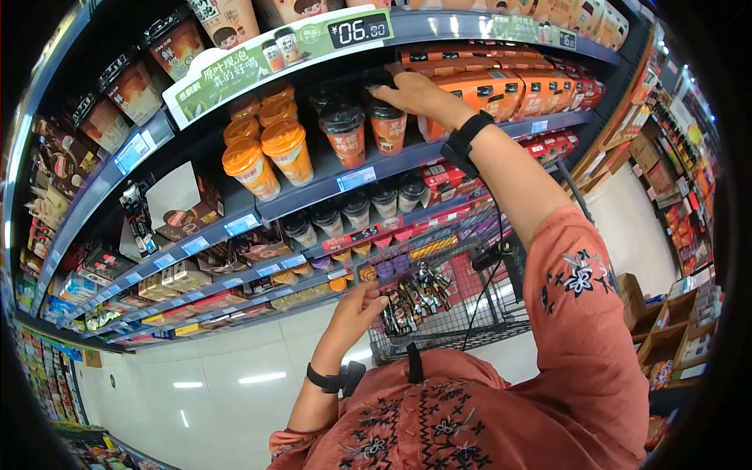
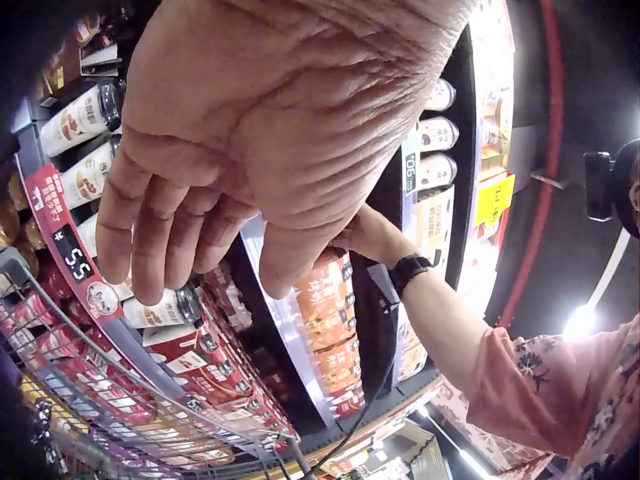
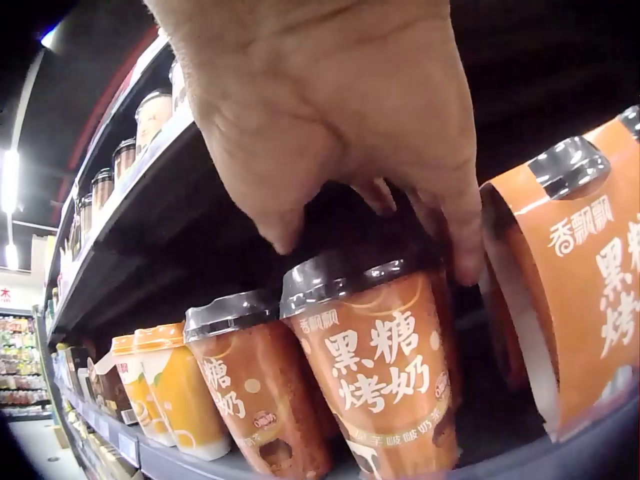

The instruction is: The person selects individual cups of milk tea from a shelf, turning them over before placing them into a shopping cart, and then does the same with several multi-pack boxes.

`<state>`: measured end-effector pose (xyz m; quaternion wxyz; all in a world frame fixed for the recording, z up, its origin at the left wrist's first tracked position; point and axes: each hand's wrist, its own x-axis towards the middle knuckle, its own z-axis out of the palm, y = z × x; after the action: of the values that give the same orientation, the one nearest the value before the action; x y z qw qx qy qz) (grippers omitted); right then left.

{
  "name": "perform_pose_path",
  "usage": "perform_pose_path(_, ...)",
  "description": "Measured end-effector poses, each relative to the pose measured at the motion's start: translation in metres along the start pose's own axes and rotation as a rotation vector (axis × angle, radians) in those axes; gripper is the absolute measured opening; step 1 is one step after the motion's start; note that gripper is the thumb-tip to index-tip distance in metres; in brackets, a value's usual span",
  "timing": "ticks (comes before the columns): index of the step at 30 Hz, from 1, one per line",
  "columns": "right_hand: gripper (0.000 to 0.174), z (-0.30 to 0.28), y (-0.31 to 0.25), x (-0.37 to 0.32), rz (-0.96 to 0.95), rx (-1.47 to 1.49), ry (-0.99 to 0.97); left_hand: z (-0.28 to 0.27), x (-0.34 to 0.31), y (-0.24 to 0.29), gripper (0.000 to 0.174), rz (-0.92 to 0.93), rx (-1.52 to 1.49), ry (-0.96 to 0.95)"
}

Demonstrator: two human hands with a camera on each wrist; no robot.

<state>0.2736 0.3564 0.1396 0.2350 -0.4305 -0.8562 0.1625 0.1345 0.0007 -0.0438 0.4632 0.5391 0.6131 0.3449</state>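
Observation:
My right hand reaches into a shelf, over a brown paper milk tea cup with a black lid. In the right wrist view the thumb hangs just above the lid's left edge, and a finger comes down past the cup's right side; other fingertips are hidden behind the lid. Beside it stands a similar cup. To the right are orange cartons with black-lidded cups. My left hand is held loosely near the cart, nothing in it, fingers relaxed.
Orange-lidded yellow cups stand left on the same shelf. Below are white cups with black lids. A shopping cart holding several packets stands by the shelving. A price sign hangs along the shelf edge above my right hand.

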Motion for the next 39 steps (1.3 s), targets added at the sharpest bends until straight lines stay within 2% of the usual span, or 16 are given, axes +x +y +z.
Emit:
perform_pose_path(4, 0.069, 0.022, 0.016, 0.029, 0.07, 0.007, 0.106, -0.004, 0.0, -0.001, 0.051, -0.013, -0.015, 0.023)
perform_pose_path(9, 0.059, 0.014, -0.005, 0.035, 0.37, 0.393, -0.06, -0.02, 0.016, -0.017, 0.052, 0.034, -0.109, 0.081)
perform_pose_path(11, 0.055, 0.046, 0.033, 0.065, 0.293, 0.291, 0.06, -0.031, 0.023, -0.002, 0.052, 0.04, -0.152, 0.134)
perform_pose_path(12, 0.053, 0.05, 0.035, 0.07, 0.254, 0.239, 0.12, -0.036, 0.028, 0.005, 0.052, 0.045, -0.175, 0.161)
perform_pose_path(13, 0.046, 0.054, 0.038, 0.073, 0.293, 0.29, 0.119, -0.039, 0.033, 0.007, 0.051, 0.048, -0.18, 0.165)
perform_pose_path(16, 0.042, 0.046, 0.045, 0.079, 0.094, -0.074, -0.063, -0.041, 0.041, 0.014, 0.051, 0.077, -0.143, 0.162)
perform_pose_path(19, 0.041, 0.046, 0.04, 0.074, 0.159, 0.156, -0.03, -0.031, 0.041, 0.011, 0.051, 0.043, -0.114, 0.117)
perform_pose_path(21, 0.043, 0.039, 0.037, 0.072, 0.109, 0.031, -0.094, -0.024, 0.04, 0.004, 0.051, 0.029, -0.122, 0.077)
perform_pose_path(23, 0.048, 0.038, 0.033, 0.064, 0.122, 0.162, -0.055, -0.018, 0.035, 0.001, 0.05, 0.0, -0.126, 0.052)
perform_pose_path(25, 0.055, 0.042, 0.03, 0.051, 0.195, 0.544, 0.094, -0.017, 0.029, 0.002, 0.05, 0.002, -0.115, 0.055)
perform_pose_path(26, 0.069, 0.061, 0.051, 0.065, 0.205, 0.483, 0.173, -0.017, 0.027, 0.002, 0.05, 0.01, -0.11, 0.055)
perform_pose_path(30, 0.08, 0.042, 0.024, 0.016, 0.156, 0.294, 0.181, -0.022, 0.017, -0.008, 0.051, -0.04, -0.075, 0.076)
perform_pose_path(31, 0.088, 0.045, 0.026, 0.007, 0.122, 0.349, 0.2, -0.022, 0.013, -0.012, 0.051, -0.044, -0.079, 0.076)
perform_pose_path(35, 0.101, 0.025, 0.016, -0.02, 0.091, 0.346, 0.025, -0.02, 0.009, -0.023, 0.052, -0.043, -0.094, 0.067)
perform_pose_path(39, 0.102, 0.026, 0.017, -0.019, 0.107, 0.438, 0.031, -0.019, 0.001, -0.029, 0.053, -0.037, -0.089, 0.052)
